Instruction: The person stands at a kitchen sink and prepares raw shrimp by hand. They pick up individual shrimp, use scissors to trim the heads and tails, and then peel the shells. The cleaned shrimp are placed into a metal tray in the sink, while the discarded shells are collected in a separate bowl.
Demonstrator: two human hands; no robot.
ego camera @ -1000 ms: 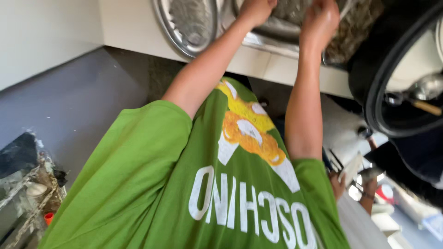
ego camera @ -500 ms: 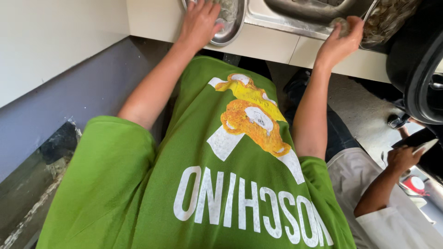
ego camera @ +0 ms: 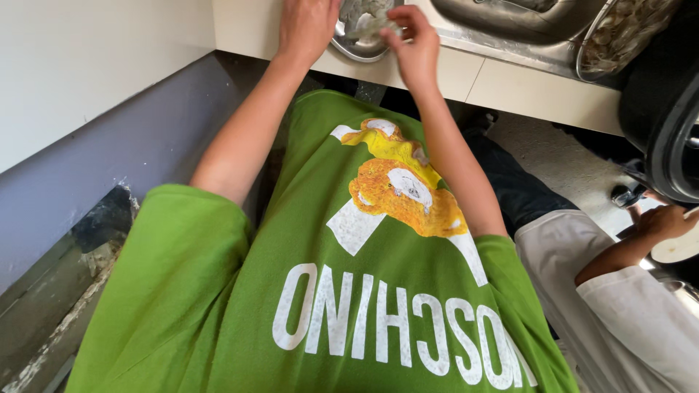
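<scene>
Half a second ago the hands were spread wide: the left hand lay flat in the round metal bowl and the right hand gripped the sink's front edge. Now the right hand has come across to the bowl and pinches a pale scrap over it, close beside the left, which rests at the bowl's left rim. The co-worker's hand now holds no dark object.

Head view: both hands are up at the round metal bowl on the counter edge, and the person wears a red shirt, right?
Not quite. The head view shows the shirt is green, not red. Both the left hand and right hand are at the round metal bowl on the counter edge.
</scene>
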